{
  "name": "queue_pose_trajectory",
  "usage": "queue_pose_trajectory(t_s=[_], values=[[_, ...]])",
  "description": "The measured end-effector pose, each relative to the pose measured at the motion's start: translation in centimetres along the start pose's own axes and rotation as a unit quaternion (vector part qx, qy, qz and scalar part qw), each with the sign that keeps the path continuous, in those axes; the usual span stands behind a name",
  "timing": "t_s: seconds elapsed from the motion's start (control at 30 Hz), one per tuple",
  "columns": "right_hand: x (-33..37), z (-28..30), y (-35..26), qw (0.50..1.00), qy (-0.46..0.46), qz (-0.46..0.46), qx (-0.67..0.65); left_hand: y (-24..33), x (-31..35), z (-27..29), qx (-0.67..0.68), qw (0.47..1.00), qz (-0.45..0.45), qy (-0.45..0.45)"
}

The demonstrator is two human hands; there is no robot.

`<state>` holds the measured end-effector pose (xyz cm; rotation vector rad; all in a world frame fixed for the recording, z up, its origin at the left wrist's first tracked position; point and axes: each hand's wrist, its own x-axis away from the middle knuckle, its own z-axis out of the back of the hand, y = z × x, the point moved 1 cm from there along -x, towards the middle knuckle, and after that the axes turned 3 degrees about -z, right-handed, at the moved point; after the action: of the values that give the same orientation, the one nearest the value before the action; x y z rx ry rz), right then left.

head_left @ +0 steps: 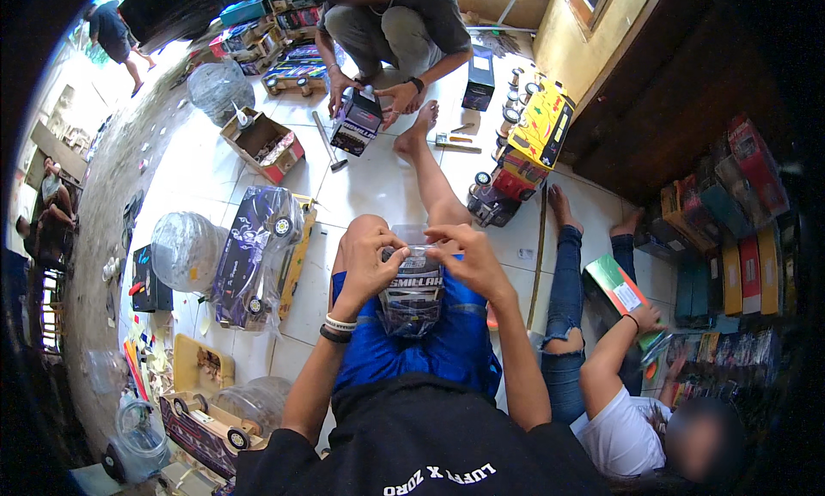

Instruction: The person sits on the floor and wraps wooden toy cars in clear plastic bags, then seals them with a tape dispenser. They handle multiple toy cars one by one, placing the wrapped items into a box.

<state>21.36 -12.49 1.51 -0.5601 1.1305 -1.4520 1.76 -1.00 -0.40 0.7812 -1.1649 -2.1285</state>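
Note:
A dark toy truck cab (414, 294) with silver detailing, covered in clear plastic, rests on my lap between my thighs. My left hand (376, 260) is closed at its far left edge, thumb and fingers pinching the clear plastic film (414, 235). At the far right edge my right hand (468, 254) has its fingers curled and closed on the same film. The film stands up a little between the two hands. The underside of the cab is hidden.
Across from me a crouching person holds a dark boxy truck part (357, 122). A hammer (328, 144) and an open carton (262, 146) lie nearby. Toy trucks (258, 255) stand left, a yellow one (541, 122) right. Another person handles a green-orange panel (612, 286).

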Motion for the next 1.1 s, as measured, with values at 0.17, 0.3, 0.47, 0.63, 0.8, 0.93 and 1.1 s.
queue_pose_trajectory(t_s=[0.17,0.3,0.47,0.63,0.8,0.93,1.1], values=[[-0.8,-3.2,1.9,0.971,-0.024,-0.166,-0.169,-0.5,-0.2,0.0,-0.017,1.000,0.017,-0.015],[-1.6,-3.4,3.9,0.936,-0.068,-0.271,-0.213,1.2,-0.5,0.4,-0.039,0.998,-0.058,-0.003],[-2.0,-3.1,4.7,0.925,-0.074,-0.285,-0.242,3.0,-1.0,1.8,-0.176,0.959,-0.198,-0.104],[-2.3,-3.1,4.4,0.925,-0.072,-0.309,-0.211,2.7,-1.2,1.9,-0.198,0.952,-0.136,-0.188],[-2.2,-3.1,4.6,0.920,-0.074,-0.321,-0.212,2.9,-1.8,1.7,-0.247,0.926,-0.229,-0.171],[-2.0,-3.4,4.7,0.929,-0.061,-0.305,-0.200,3.0,-2.5,1.6,-0.243,0.921,-0.253,-0.170],[-1.8,-3.1,3.5,0.945,-0.063,-0.280,-0.158,2.1,-3.5,1.6,-0.226,0.924,-0.232,-0.205]])
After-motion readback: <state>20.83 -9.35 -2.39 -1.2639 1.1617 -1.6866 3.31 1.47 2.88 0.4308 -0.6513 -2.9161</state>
